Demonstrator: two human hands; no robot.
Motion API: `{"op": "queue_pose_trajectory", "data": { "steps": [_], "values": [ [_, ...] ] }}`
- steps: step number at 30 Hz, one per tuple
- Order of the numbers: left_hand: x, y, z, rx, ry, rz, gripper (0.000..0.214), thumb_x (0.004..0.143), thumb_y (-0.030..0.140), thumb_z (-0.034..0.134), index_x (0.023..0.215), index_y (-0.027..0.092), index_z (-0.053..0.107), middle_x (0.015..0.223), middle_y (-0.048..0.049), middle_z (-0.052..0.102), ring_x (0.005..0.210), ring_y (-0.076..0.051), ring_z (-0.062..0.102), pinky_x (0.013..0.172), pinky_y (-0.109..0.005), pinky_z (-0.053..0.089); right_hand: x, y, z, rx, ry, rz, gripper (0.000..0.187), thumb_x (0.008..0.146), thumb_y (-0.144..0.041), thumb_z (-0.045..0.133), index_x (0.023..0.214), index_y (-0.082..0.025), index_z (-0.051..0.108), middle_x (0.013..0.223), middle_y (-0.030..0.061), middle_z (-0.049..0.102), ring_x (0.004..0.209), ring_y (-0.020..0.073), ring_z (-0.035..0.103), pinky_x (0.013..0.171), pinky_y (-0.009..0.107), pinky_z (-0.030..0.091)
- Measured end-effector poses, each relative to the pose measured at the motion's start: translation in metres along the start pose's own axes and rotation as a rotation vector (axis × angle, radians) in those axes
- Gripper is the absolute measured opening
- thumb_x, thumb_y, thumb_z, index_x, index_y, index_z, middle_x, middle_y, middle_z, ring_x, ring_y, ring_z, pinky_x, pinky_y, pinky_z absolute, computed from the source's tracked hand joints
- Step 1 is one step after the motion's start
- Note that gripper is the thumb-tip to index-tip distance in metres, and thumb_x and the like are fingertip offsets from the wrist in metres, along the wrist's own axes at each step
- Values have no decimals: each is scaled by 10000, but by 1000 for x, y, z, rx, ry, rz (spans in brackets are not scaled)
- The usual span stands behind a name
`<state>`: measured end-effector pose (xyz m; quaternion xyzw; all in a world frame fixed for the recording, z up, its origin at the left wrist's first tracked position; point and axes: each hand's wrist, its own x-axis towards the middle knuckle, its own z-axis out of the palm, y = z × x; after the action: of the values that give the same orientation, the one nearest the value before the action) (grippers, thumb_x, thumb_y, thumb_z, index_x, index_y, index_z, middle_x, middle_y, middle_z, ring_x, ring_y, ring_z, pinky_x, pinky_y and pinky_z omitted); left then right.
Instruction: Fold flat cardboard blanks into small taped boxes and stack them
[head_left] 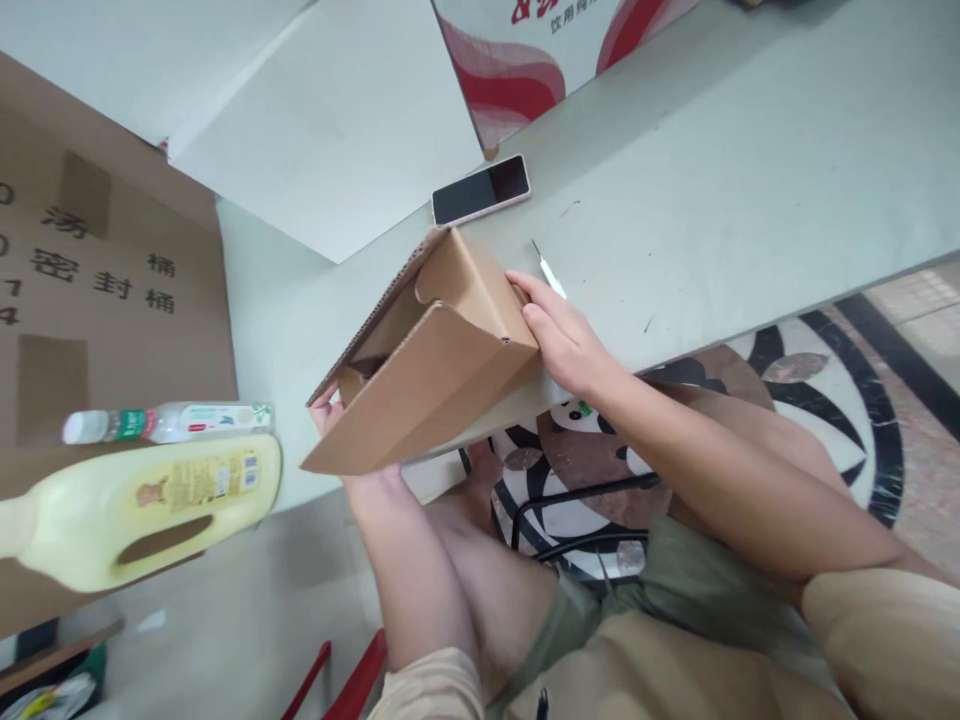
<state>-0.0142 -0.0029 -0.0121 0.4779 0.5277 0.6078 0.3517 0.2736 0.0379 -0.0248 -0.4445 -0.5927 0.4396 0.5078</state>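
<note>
A brown cardboard box (420, 400) is held tilted above the table's near edge, its flaps partly open toward the left. My right hand (559, 335) grips the box's right end, fingers closed against the side. At the opposite end, my left hand (328, 415) holds the box; a few fingertips show past the edge and the rest is behind the flap. Just beyond my right hand lies a thin white pen-like tool (551, 273). A smartphone (481, 190) with a dark screen rests behind the box. The inside of the box is mostly hidden.
To the left stand a clear plastic bottle (202, 421) and a large pale-yellow jug (150, 510), near a big brown carton (112, 300). A white carton (322, 120) and a red-and-white carton (517, 80) line the back of the pale table (720, 190).
</note>
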Motion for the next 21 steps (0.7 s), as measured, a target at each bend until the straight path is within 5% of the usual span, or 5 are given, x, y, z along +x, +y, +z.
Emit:
{"op": "queue_pose_trajectory", "data": {
  "steps": [5,9,13,18,21],
  "values": [
    [-1,4,18,-135,143,59,88,902,310,614,986,289,594,965,74,718,883,-123,663,828,-320,496,1,4,-3,32,5,46,627,975,-695,351,1399,-278,548,1497,69,565,1402,252,505,1220,503,380],
    [-4,11,21,-131,157,142,229,819,223,672,1018,327,629,998,76,702,935,-145,649,866,-332,509,-2,3,-3,50,26,67,664,963,-725,335,1392,-266,550,1485,89,572,1397,272,513,1212,526,384],
    [-11,19,20,-56,125,235,426,788,120,677,1094,416,661,1129,96,678,1017,-151,638,907,-344,502,-7,-8,0,143,75,-138,750,921,-799,308,1415,-276,521,1504,86,548,1418,272,500,1219,500,399],
    [-15,26,30,5,66,318,169,768,165,629,803,264,762,949,-21,632,1013,-211,630,1027,-425,460,-8,-18,1,71,123,-223,604,922,-727,457,1322,-287,567,1484,81,559,1435,291,484,1224,510,395],
    [-16,32,34,26,56,310,236,820,290,577,675,227,752,843,-64,594,950,-232,603,1001,-438,458,-7,-18,1,69,123,-190,485,958,-598,503,1309,-267,550,1430,99,596,1379,278,538,1186,496,441]
  ]
}}
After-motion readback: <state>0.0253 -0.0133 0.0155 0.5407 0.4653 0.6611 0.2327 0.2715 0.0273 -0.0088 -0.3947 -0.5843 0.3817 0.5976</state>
